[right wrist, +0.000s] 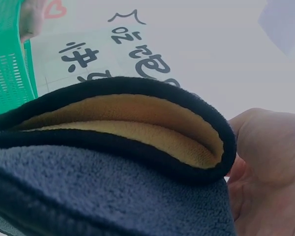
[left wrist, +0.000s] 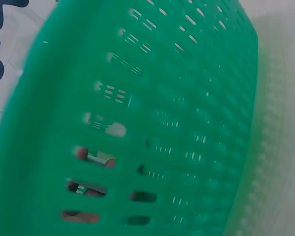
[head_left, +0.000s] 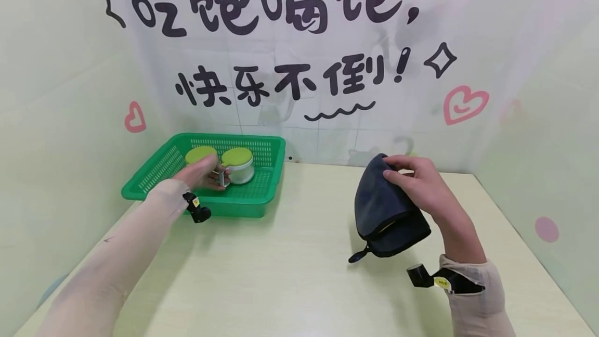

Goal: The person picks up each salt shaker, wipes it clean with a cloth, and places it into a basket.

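- Green basket (head_left: pixel 262 144) holds two lidded cups; our left hand (head_left: pixel 201 173) curls round the nearer cup (head_left: pixel 202 163).
- Right hand (head_left: pixel 421 181) pinches the dark cloth (head_left: pixel 383 207), well apart, above the bench (head_left: pixel 290 274).

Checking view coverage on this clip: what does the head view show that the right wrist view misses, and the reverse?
Only the head view shows the left hand gripping a handled container beside two green-lidded jars in the green basket, and the table. Only the right wrist view shows the cloth's yellow inner lining. Both show the dark cloth, the right hand holding it, the basket and the lettered backdrop.
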`<state>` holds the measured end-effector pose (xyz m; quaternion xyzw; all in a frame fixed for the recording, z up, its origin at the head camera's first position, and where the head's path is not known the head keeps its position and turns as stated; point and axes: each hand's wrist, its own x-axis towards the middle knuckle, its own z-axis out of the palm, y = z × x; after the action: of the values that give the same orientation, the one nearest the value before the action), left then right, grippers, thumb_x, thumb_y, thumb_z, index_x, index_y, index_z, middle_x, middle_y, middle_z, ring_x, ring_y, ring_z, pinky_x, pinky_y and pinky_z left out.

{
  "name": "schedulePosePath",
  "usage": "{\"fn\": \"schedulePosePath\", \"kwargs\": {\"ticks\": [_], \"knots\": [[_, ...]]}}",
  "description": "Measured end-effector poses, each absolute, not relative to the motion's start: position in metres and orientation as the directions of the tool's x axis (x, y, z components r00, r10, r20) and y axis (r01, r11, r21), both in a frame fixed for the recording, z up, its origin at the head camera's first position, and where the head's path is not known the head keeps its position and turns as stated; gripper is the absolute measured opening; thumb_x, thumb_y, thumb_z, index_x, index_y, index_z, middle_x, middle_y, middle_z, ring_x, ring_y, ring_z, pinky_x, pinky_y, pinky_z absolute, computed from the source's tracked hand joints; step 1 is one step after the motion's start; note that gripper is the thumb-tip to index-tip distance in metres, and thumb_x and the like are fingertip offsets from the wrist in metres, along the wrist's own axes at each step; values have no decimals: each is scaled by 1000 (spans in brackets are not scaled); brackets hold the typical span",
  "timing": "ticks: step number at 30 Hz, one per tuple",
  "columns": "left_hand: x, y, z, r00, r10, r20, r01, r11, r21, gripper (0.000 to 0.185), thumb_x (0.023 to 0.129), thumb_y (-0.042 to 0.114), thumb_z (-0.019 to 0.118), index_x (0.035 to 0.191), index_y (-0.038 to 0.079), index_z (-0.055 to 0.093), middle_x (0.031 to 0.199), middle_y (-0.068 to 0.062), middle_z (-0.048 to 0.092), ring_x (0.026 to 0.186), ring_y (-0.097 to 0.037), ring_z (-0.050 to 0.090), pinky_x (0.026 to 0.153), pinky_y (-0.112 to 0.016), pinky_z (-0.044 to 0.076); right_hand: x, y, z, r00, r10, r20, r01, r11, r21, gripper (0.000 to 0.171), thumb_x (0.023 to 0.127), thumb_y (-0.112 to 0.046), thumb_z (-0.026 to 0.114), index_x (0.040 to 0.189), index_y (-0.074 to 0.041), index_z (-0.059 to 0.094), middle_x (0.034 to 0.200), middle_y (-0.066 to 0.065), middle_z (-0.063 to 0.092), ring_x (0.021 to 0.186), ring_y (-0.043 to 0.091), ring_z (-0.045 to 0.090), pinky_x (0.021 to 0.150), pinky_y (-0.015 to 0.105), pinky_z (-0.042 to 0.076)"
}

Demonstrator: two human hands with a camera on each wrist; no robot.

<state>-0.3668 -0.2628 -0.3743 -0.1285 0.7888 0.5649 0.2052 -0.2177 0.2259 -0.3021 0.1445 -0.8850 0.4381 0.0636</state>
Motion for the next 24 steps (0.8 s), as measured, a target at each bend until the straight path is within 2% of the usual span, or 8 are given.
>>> {"fn": "schedulePosePath", "kwargs": {"ticks": [5,10,15,17,20,24], "knots": [[-363,-267,-375,-890,26,-456,-413,379,828,36,108,10,32,125,-8,58,100,-16,69,87,-26,71,81,-34,60,-217,225,-302,-949,-199,245,-315,572,-757,39,103,-15,59,137,4,61,127,25,64,118,34,63,86,10,46],[-358,-270,-373,-889,9,-459,-418,398,817,35,107,9,33,123,-8,59,96,-13,71,82,-23,71,81,-35,60,-216,227,-303,-951,-193,241,-309,574,-759,40,103,-15,59,138,5,61,127,26,64,118,36,64,85,10,46],[-355,-270,-370,-891,50,-451,-382,456,804,35,108,12,34,125,-6,58,92,-8,72,83,-21,72,90,-39,57,-216,229,-303,-950,-189,249,-312,577,-754,40,103,-16,59,138,5,61,126,26,64,115,37,66,84,10,47],[-352,-269,-369,-897,51,-440,-362,487,795,36,108,13,36,129,-7,56,96,-10,71,88,-23,71,95,-42,56,-216,229,-303,-949,-190,251,-315,575,-755,41,103,-16,59,138,5,60,126,26,64,115,37,66,83,10,47],[-348,-267,-367,-912,25,-409,-334,531,779,41,107,14,38,138,-10,49,111,-18,64,99,-29,69,102,-47,55,-216,230,-303,-950,-192,247,-313,573,-757,41,103,-17,59,138,5,60,127,26,64,115,38,67,83,10,47],[-341,-266,-364,-931,-8,-366,-301,588,751,50,103,13,40,144,-15,39,130,-31,52,111,-38,63,104,-49,54,-217,231,-303,-952,-192,239,-307,576,-758,42,104,-17,59,139,5,59,129,27,63,116,39,67,83,10,47]]}}
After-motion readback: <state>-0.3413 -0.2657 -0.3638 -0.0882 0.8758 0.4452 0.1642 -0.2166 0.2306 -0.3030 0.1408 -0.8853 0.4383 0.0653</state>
